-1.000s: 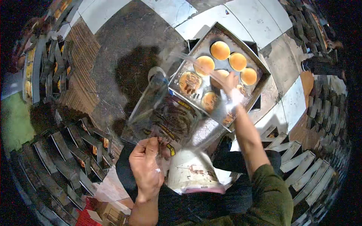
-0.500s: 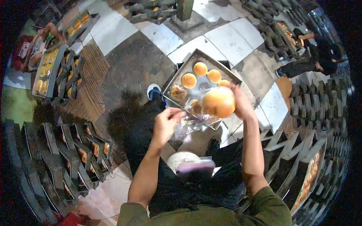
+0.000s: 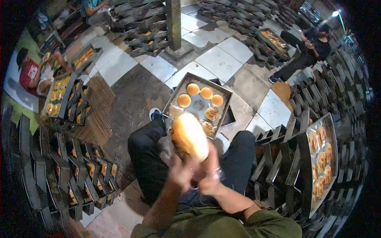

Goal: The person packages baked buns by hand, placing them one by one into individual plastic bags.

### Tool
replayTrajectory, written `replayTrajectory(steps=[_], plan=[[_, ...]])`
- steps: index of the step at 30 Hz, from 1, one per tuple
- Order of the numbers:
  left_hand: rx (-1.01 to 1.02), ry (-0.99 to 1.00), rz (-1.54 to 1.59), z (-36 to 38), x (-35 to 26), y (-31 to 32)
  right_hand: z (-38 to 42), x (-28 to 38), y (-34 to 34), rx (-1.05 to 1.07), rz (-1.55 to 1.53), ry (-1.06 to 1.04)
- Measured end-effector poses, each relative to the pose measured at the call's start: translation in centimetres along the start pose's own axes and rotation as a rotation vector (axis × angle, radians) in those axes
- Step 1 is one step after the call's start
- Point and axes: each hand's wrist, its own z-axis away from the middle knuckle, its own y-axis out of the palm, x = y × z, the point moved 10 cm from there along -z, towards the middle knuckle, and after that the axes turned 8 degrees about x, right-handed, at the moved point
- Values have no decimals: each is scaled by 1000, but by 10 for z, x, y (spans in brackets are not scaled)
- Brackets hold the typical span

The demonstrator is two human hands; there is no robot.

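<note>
A large golden bun [image 3: 189, 137] with a darker patch on its lower left side is held up above my lap, blurred by motion. My left hand [image 3: 183, 172] is closed at its lower end, its fingers smeared. My right hand [image 3: 210, 170] grips the bun's lower right side, and a glint of clear plastic film [image 3: 217, 170] shows beside the fingers. In front of my knees lies a metal tray [image 3: 228, 94]. Several round buns, such as this plain bun [image 3: 206, 93], rest in it; a dark-streaked bun [image 3: 211, 114] sits at its right side.
Crisscross stacks of trays [image 3: 85, 166] rise at my left, with more tray stacks [image 3: 278, 158] at my right. A tilted tray of wrapped buns [image 3: 321, 158] leans there. A post [image 3: 173, 23] stands ahead. One person [image 3: 31, 73] sits far left, another [image 3: 317, 45] far right.
Both hands have come together and drawn the bun back from above the tray toward my lap. The bun now stands upright between them. My view has tipped upward.
</note>
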Motion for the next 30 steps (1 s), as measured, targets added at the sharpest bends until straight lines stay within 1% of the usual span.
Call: replayTrajectory(steps=[1,2,3,4,5,6,7,9,10,11,12,13,15,16,17,19,20,22,23,25,26,27,28,29,30], plan=[[172,-28,158,13,-41,62,-10,12,-10,1,-55,25],[93,3,20,18,-9,39,-18,30,-13,-31,-205,15],[16,36,-124,24,19,10,-16,36,-17,12,43,20],[21,35,-127,21,12,1,-20,48,-10,141,267,-58],[-5,163,141,16,-5,-12,-19,54,4,277,487,-127],[-44,293,415,11,-20,-21,-14,30,22,360,457,33],[-60,210,725,5,-22,-15,-16,30,47,480,673,12],[-140,43,952,-12,-21,-26,-15,38,61,548,1098,6],[-118,260,705,-6,-46,-34,-14,48,61,480,1133,-42],[-101,455,441,6,-69,-36,-9,54,64,432,1200,-188],[-217,76,893,-13,-25,-54,-1,31,62,568,996,-35],[-376,3,841,-11,-29,-63,11,11,61,698,794,119],[-305,168,765,-17,-58,-77,13,43,61,721,850,-91],[-296,204,712,-15,-72,-74,-5,55,42,529,924,-124],[-278,239,656,-14,-87,-67,-27,53,29,365,855,-14],[-280,226,629,-12,-97,-57,-40,33,30,414,681,56],[-238,242,603,-14,-105,-50,-36,29,28,417,682,52],[-165,250,563,-13,-112,-42,-18,-16,8,316,203,523],[-164,260,560,-12,-116,-39,-21,-12,8,322,203,515],[-149,224,611,-9,-117,-28,-31,38,35,556,660,3],[-143,230,600,-8,-119,-24,-26,52,47,636,825,-195],[-182,204,566,-7,-118,-23,-27,53,45,625,824,-211],[-217,177,530,-8,-117,-23,-22,43,48,712,1024,-203],[-203,179,517,-13,-116,-22,-17,32,50,794,1228,-187],[-244,192,482,-16,-113,-29,-11,23,50,911,1070,33]])
